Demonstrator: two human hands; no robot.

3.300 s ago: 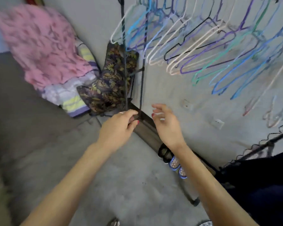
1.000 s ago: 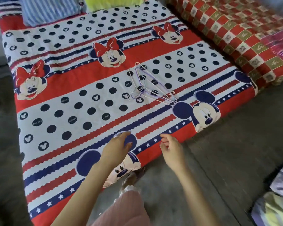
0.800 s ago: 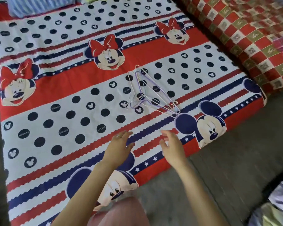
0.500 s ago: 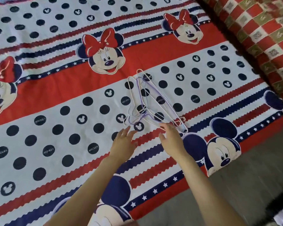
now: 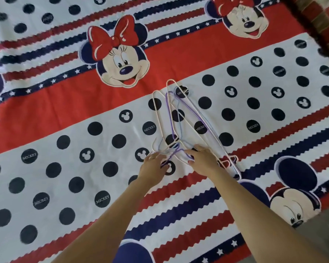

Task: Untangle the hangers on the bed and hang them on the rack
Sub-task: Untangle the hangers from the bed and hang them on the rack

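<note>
A tangled bunch of thin wire hangers (image 5: 180, 122), white, purple and pale blue, lies flat on the bed (image 5: 65, 103) with its cartoon-mouse sheet. Their hooks cross in a knot at the near end. My left hand (image 5: 153, 167) reaches the hooks from the left, its fingers curled at the purple hook. My right hand (image 5: 202, 161) lies over the near ends of the hangers just right of the knot, fingers bent down onto the wires. The rack is out of view.
A red and gold checked blanket (image 5: 323, 21) borders the bed at the top right. Grey floor (image 5: 315, 236) shows past the bed's near right corner.
I turned from the rack of hung hangers to the bed and leaned in. Both hands moved forward from the bed's edge and now touch the hanger bunch.
</note>
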